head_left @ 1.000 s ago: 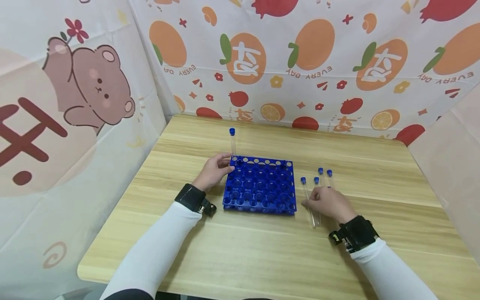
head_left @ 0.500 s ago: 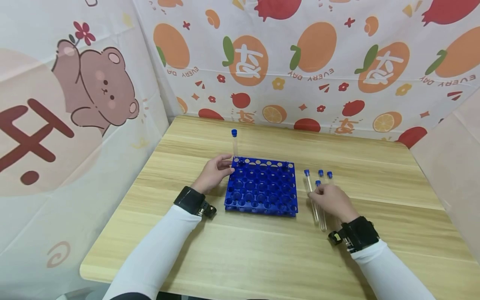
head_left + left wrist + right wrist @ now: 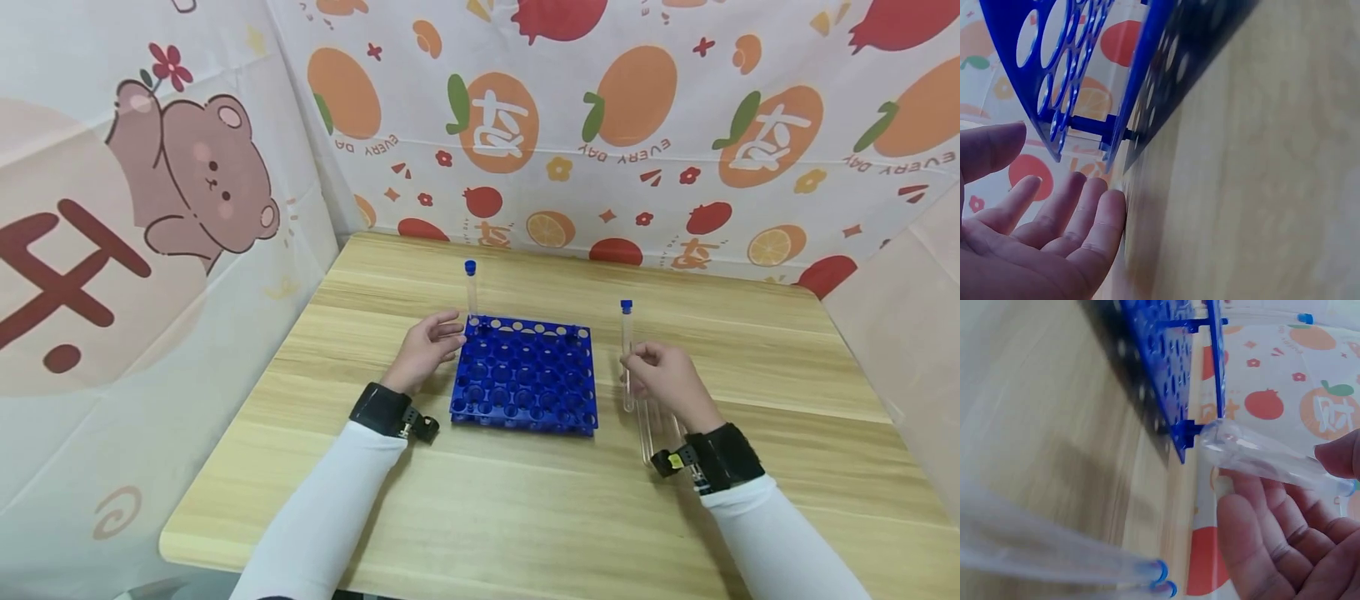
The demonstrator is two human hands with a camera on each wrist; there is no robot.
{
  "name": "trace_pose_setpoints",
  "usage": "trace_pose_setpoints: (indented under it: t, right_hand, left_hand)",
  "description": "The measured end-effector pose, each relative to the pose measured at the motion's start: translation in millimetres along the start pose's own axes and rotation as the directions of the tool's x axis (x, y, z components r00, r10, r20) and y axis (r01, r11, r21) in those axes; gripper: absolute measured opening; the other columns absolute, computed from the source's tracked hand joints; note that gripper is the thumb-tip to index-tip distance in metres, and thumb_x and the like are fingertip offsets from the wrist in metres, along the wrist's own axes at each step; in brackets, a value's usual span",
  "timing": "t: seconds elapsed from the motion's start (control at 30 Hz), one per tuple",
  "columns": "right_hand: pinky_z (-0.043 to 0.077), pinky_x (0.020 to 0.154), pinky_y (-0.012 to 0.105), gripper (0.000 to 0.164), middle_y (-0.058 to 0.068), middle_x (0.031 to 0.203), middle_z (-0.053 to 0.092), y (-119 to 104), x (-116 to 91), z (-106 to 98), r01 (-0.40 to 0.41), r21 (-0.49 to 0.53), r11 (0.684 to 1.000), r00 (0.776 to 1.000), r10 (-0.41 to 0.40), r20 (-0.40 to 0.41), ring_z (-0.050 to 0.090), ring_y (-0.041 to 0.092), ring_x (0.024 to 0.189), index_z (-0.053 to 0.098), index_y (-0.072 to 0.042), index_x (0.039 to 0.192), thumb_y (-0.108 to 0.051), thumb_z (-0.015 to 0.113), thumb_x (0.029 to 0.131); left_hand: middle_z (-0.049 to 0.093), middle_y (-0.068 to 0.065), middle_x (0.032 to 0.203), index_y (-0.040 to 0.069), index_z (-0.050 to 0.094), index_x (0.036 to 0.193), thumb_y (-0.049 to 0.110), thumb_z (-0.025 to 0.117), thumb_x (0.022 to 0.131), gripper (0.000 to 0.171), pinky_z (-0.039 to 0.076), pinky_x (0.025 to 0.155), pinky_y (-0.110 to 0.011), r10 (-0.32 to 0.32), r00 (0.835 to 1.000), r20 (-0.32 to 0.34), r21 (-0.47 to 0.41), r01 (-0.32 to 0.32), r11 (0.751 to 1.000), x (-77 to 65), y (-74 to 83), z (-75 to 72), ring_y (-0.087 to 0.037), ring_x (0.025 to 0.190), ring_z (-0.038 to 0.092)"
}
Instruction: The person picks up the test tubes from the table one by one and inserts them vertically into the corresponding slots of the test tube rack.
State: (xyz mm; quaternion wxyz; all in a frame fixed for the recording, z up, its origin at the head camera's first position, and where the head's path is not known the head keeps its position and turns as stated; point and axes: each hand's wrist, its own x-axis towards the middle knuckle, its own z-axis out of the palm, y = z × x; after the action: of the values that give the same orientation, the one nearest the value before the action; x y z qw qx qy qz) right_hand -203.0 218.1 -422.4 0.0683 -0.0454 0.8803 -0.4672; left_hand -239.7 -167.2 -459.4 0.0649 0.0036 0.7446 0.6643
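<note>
A blue test tube rack (image 3: 523, 375) stands at the middle of the table. One blue-capped test tube (image 3: 472, 292) is upright in its back left hole. Beside the rack's left side is my left hand (image 3: 426, 350), its fingers loosely spread and holding nothing; the left wrist view has them just short of the rack's corner (image 3: 1019, 81). My right hand (image 3: 667, 379) pinches a clear, blue-capped test tube (image 3: 627, 329) between thumb and fingers, cap up, right of the rack. In the right wrist view the tube's rounded end (image 3: 1219, 442) overlaps the rack's edge.
Several loose test tubes (image 3: 647, 433) lie on the wooden table (image 3: 480, 500) under my right hand, their caps hidden there in the head view. Two blue caps (image 3: 1159, 570) show in the right wrist view. Printed cloth (image 3: 555, 200) hangs behind the table.
My right hand has taken one test tube up from among the loose ones and brought it upright. My left fingers have drawn slightly away from the rack's side.
</note>
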Motion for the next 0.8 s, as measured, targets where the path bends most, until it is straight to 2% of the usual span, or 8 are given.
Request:
trace_pose_setpoints:
  t: [0.17, 0.33, 0.53, 0.67, 0.8]
  right_hand:
    - [0.064, 0.066, 0.034, 0.039, 0.021, 0.095, 0.071, -8.7, 5.1, 4.1, 0.053, 0.076, 0.996, 0.999, -0.052, -0.018, 0.071, 0.021, 0.075, 0.054, 0.000, 0.129, -0.023, 0.060, 0.096]
    - [0.064, 0.066, 0.035, 0.053, 0.027, 0.101, 0.069, -19.4, 10.7, 8.6, 0.125, 0.147, 0.981, 0.992, -0.124, -0.015, 0.072, 0.027, 0.081, 0.039, -0.012, 0.144, -0.012, 0.059, 0.095]
    - [0.064, 0.069, 0.043, 0.064, 0.029, 0.105, 0.064, -32.8, 16.7, 15.9, 0.164, 0.184, 0.969, 0.986, -0.165, -0.008, 0.072, 0.034, 0.082, 0.031, -0.017, 0.150, -0.006, 0.061, 0.094]
    - [0.063, 0.074, 0.048, 0.065, 0.027, 0.105, 0.063, -49.7, 14.5, 19.1, 0.160, 0.201, 0.966, 0.986, -0.166, 0.013, 0.070, 0.042, 0.089, 0.030, -0.012, 0.150, -0.002, 0.059, 0.093]
    - [0.063, 0.078, 0.046, 0.063, 0.029, 0.107, 0.062, -67.4, 10.1, 21.3, 0.191, 0.202, 0.960, 0.980, -0.199, 0.021, 0.068, 0.043, 0.094, 0.030, -0.009, 0.149, 0.000, 0.057, 0.093]
  left_hand:
    - [0.053, -0.022, 0.139, 0.005, 0.040, 0.148, 0.008, 0.061, 0.096, 0.057, 0.058, 0.093, -0.037, -0.051, 0.999, 0.003, -0.099, 0.051, 0.994, -4.1, -0.4, -1.9, -0.028, 0.115, 0.060]
    - [0.052, -0.021, 0.133, 0.004, 0.038, 0.148, 0.005, 0.061, 0.095, 0.058, 0.060, 0.089, -0.038, -0.093, 0.995, 0.023, -0.167, 0.095, 0.981, -7.8, 1.8, -2.9, -0.021, 0.102, 0.063]
    - [0.057, -0.019, 0.124, 0.006, 0.042, 0.146, 0.010, 0.066, 0.093, 0.058, 0.061, 0.085, -0.043, -0.112, 0.992, 0.053, -0.066, 0.115, 0.991, -13.9, 6.8, -4.3, -0.022, 0.095, 0.065]
    - [0.062, -0.016, 0.116, 0.010, 0.044, 0.145, 0.012, 0.068, 0.092, 0.058, 0.064, 0.071, -0.038, -0.145, 0.985, 0.091, -0.004, 0.146, 0.989, -17.4, 7.8, -3.5, -0.019, 0.084, 0.067]
    - [0.067, -0.013, 0.110, 0.012, 0.044, 0.145, 0.009, 0.069, 0.091, 0.059, 0.063, 0.059, -0.037, -0.186, 0.975, 0.120, -0.001, 0.187, 0.982, -19.1, 7.4, -1.6, -0.019, 0.075, 0.068]
